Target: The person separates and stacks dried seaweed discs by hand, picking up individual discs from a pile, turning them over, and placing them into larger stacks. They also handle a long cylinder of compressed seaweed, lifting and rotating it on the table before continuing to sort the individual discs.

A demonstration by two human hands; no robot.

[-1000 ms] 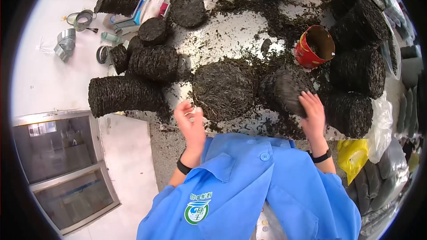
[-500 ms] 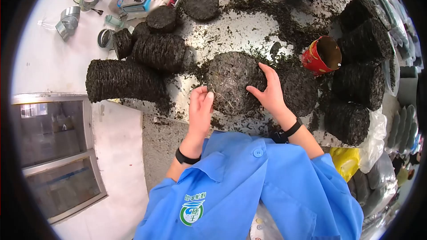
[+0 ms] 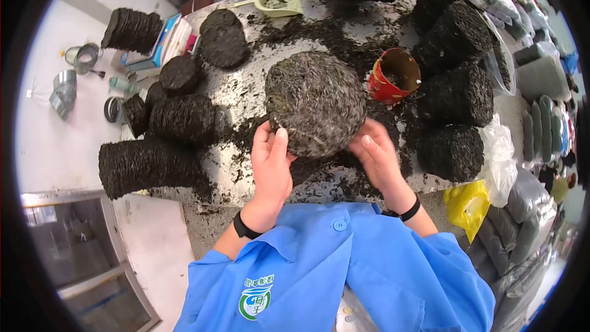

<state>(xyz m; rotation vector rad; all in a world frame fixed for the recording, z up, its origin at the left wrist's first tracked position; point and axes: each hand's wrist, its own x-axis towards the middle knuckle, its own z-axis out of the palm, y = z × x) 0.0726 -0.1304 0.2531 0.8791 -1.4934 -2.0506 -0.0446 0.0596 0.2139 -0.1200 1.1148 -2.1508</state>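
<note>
Your left hand (image 3: 273,163) has its fingers and thumb closed on the near left edge of a dark, round disc of matted, leafy material (image 3: 316,101), above the pale, flake-strewn table (image 3: 249,86). Your right hand (image 3: 379,157) is at the near right edge, thumb spread and fingers partly hidden; you cannot tell whether they grip. A red, open-topped cylindrical container (image 3: 381,86) stands just beyond, to the right.

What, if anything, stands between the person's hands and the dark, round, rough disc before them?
Nothing visible: the left hand grips the disc at its near left edge; the right hand is at its near right edge. The red, open-topped cylinder stands beyond the right hand.
</note>
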